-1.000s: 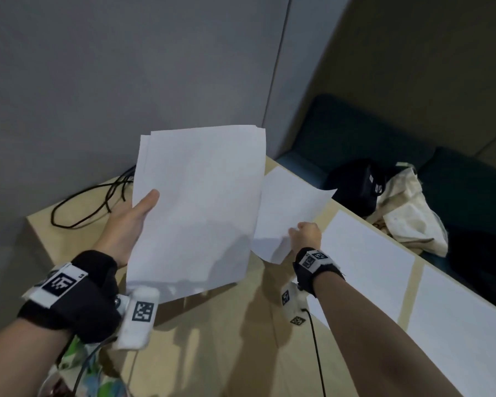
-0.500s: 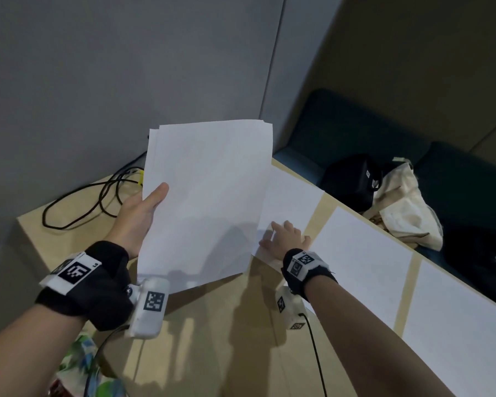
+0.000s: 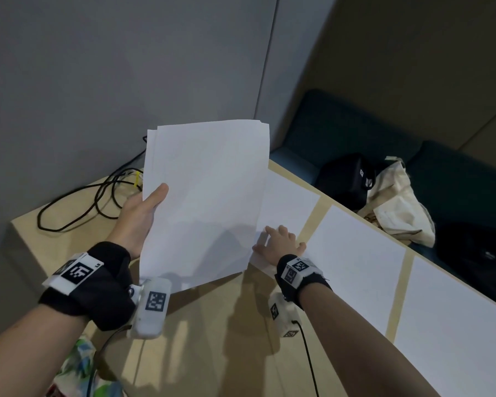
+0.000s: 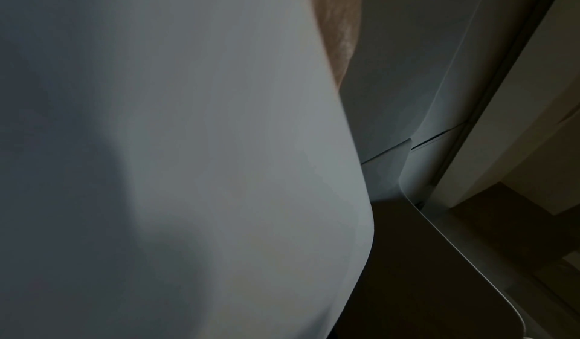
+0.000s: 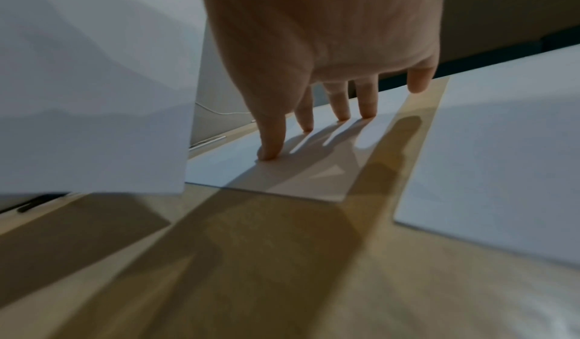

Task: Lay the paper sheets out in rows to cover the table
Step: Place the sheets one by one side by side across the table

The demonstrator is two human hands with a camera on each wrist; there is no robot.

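My left hand (image 3: 143,213) holds a stack of white paper sheets (image 3: 206,196) up above the wooden table (image 3: 212,339), thumb on the front face. In the left wrist view the stack (image 4: 188,170) fills most of the picture. My right hand (image 3: 281,242) lies flat, fingers spread, pressing a single sheet (image 3: 289,207) onto the table near the far edge; its fingertips (image 5: 270,153) touch the paper (image 5: 251,168). Two more sheets (image 3: 355,259) (image 3: 453,333) lie in a row to the right along that edge.
Black cables (image 3: 98,199) coil on the table's far left corner by the grey wall. Beyond the far edge a dark teal sofa (image 3: 355,130) holds a black bag (image 3: 347,179) and a cream cloth bag (image 3: 398,207). Bare wood lies in front of me.
A second ago my right hand held the single sheet in the air; it then laid it down and now presses it flat. The left hand's stack rose slightly.
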